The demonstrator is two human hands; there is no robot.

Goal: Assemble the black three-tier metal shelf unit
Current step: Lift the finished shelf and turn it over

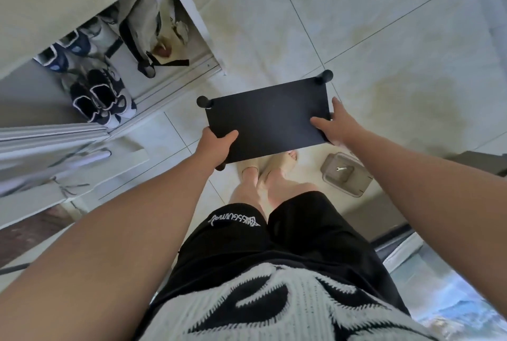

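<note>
Pale shiny floor tiles [356, 25] fill the room, and a white open cupboard [189, 8] on the left holds dark blue and white shoes [101, 99]. In the head view, the black metal shelf unit [267, 118] shows its flat top, right in front of the person's feet. The left hand [216, 145] grips its near left corner, thumb on top and fingers curled under. The right hand [333, 128] holds its near right corner, thumb on top and fingers round the edge. A clear plastic box [354, 187] with a small silver spanner [341, 168] inside sits on the floor nearby

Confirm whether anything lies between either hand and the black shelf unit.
Nothing visible: the left hand grips the near-left corner of the black shelf unit, and the right hand holds its right edge.
</note>
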